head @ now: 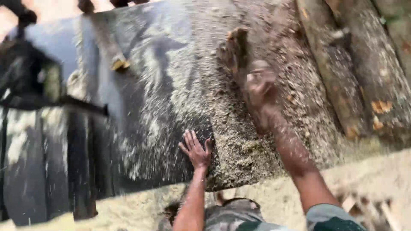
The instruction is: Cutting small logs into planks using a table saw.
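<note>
Left hand: fingers spread, flat on dark sawdust-strewn metal table; holds nothing
Right hand: blurred — grip cannot be told; just below brown wood offcut, contact unclear
Right edge: rough bark logs

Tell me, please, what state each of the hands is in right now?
Left hand: open, flat on the dark table.
Right hand: blurred, cannot tell.

1. Daylight was soft and uneven, brightest and washed out at the top left corner.
2. Heavy motion blur smeared the right hand and the airborne sawdust.
3. The dark machine at left stayed murky and unfocused.
</note>
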